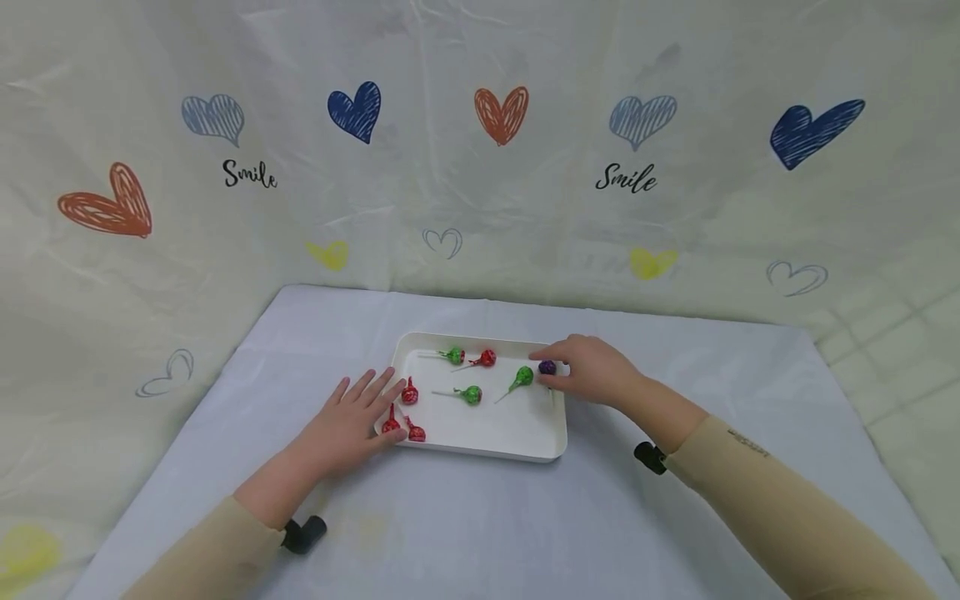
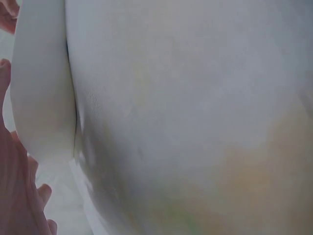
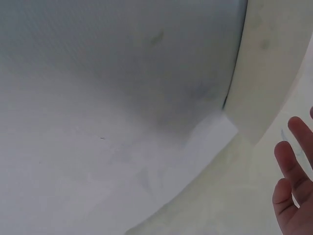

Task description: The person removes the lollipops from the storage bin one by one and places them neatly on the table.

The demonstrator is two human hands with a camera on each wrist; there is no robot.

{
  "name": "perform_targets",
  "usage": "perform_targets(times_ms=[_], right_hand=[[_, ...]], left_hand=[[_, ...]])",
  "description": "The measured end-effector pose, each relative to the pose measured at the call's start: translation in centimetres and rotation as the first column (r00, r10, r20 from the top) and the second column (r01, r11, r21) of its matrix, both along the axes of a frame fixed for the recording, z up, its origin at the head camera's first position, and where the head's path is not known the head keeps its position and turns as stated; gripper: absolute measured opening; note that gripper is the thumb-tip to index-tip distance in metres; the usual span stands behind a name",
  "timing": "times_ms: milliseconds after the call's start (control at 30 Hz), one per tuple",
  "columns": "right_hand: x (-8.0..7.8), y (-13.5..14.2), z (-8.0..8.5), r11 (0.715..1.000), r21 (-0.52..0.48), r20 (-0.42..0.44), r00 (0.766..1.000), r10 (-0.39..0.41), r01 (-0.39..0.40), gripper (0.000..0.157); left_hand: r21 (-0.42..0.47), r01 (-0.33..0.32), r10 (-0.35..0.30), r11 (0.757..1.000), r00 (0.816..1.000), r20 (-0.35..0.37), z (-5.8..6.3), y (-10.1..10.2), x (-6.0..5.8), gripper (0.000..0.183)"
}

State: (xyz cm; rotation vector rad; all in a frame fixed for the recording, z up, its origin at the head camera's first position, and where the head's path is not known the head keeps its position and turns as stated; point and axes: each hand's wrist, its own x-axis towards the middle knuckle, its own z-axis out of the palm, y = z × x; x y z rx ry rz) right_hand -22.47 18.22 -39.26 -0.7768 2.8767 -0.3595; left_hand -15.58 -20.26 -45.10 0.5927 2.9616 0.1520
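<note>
Left: the left hand (image 1: 341, 429) lies across the left end of the white tray (image 1: 491, 432), palm down, its grip wide and holding nothing; three red lollipops (image 1: 409, 392) lie beside its fingers and thumb. Centre: within the tray, on the table (image 1: 480, 525), a green lollipop (image 1: 456, 356) and another red one (image 1: 488, 357) lie near the far rim, with a second green one (image 1: 472, 395) nearer and a third (image 1: 522, 377) farther right. Right: the purple lollipop (image 1: 547, 367) is at the tray's right end, between the thumb and finger of the right hand (image 1: 596, 368). This grip is narrow; whether it presses the candy cannot be told. The lollipops are probably light and hard-headed, with smooth wrappers that may slip and round heads that may roll. A pinch across the head's widest part should serve best; the stick appears thinner and likelier to twist.
</note>
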Motion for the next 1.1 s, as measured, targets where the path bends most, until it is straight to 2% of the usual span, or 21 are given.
perform_targets(times_ms=[433,867,1100], right_hand=[[-1.7,-1.2,-0.7,0.989,0.116,-0.004,0.996,0.089,-0.088,0.035],[-2.8,-3.1,-1.2,0.977,0.187,0.062,0.994,0.088,-0.098,0.034],[-3.0,-3.3,-1.5,0.971,0.212,0.048,0.993,0.104,-0.112,0.031]], left_hand=[[-0.009,-0.001,0.001,1.0,1.0,0.019,0.4,0.2,0.2,0.087],[-0.012,-0.021,0.022,1.0,0.999,0.045,0.6,0.3,0.4,0.088],[-0.008,-0.024,0.024,1.0,0.999,0.041,0.4,0.4,0.2,0.089]])
